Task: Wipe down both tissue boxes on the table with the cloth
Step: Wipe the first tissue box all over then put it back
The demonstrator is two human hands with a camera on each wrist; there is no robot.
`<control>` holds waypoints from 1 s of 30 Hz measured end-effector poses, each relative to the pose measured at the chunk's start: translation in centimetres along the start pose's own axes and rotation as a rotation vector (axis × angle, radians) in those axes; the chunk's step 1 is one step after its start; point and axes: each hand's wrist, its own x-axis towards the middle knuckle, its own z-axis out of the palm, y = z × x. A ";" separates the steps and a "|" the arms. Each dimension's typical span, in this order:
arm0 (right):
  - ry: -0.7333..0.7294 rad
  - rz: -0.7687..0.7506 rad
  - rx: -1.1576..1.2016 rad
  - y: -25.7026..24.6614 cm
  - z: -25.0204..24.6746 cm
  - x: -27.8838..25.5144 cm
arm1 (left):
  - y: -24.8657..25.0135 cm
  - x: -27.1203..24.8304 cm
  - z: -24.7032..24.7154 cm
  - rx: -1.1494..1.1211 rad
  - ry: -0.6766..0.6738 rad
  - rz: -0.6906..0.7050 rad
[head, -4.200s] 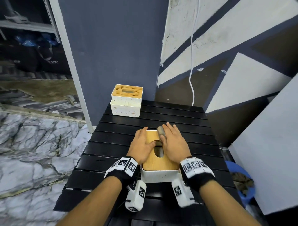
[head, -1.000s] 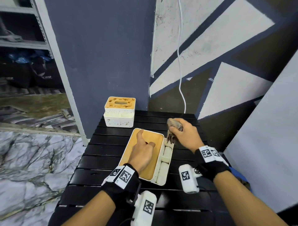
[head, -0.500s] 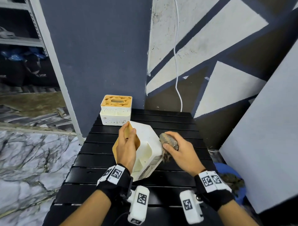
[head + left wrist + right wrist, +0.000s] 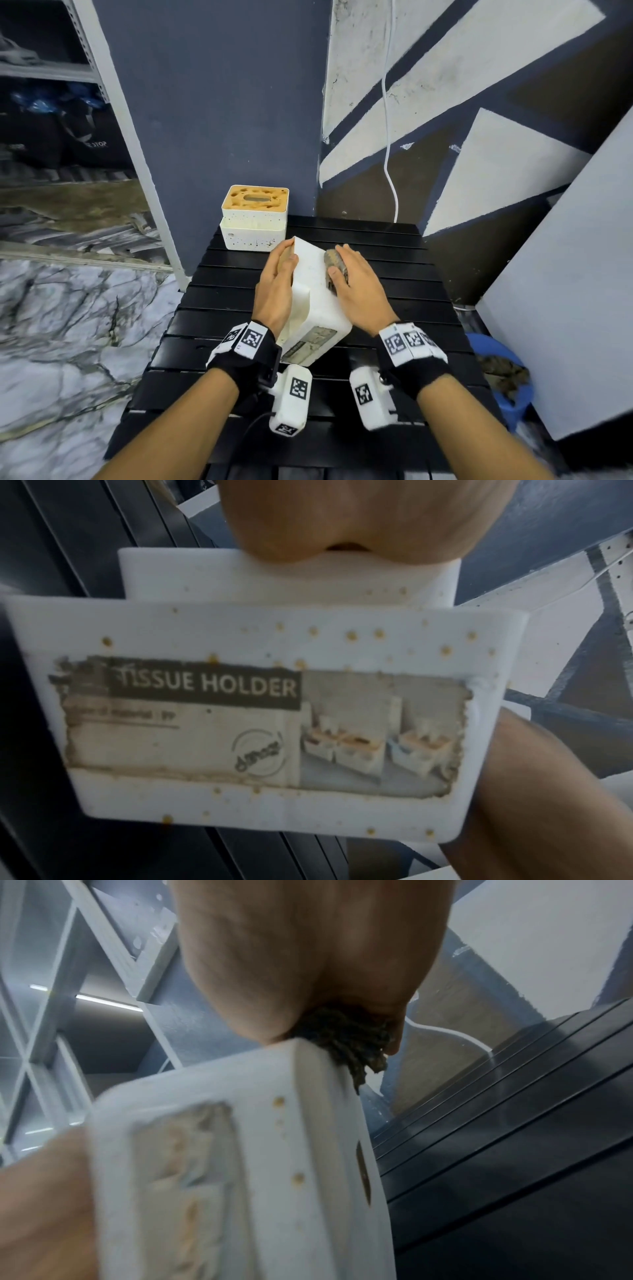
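Observation:
The near tissue box (image 4: pixel 317 308), white with a wooden lid, is tipped on its side on the black slatted table (image 4: pixel 394 270), its worn "TISSUE HOLDER" label (image 4: pixel 205 723) facing me. My left hand (image 4: pixel 279 274) holds it from the left, fingers along the lid and thumb on the white face. My right hand (image 4: pixel 349 274) presses a wadded dark cloth (image 4: pixel 334 262) against the box's upper right face. The same cloth (image 4: pixel 342 1039) bunches between palm and box edge (image 4: pixel 301 1096) in the right wrist view. The second tissue box (image 4: pixel 254 219), spotted with brown stains, stands upright at the table's far left.
A grey pillar (image 4: pixel 212 120) rises directly behind the far box. A white cable (image 4: pixel 388 154) hangs down the painted wall. A large white board (image 4: pixel 565 291) leans on the right, with a blue bucket (image 4: pixel 507 377) at its foot. Marble floor lies to the left.
The box went from lying flat with the lid up to standing on its side. My right hand with the cloth has moved up along the white face toward the far end.

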 end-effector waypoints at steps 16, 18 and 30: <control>-0.019 -0.025 -0.016 -1.2 0.4 -1.4 | -1.2 0.9 -1.0 -0.128 0.004 0.044; -0.024 0.005 -0.016 -1.1 0.1 1.5 | -1.3 1.0 -1.0 -0.134 0.004 0.053; -0.019 -0.164 -0.054 -3.2 1.1 -8.6 | -2.0 1.0 -1.3 -0.182 0.032 0.041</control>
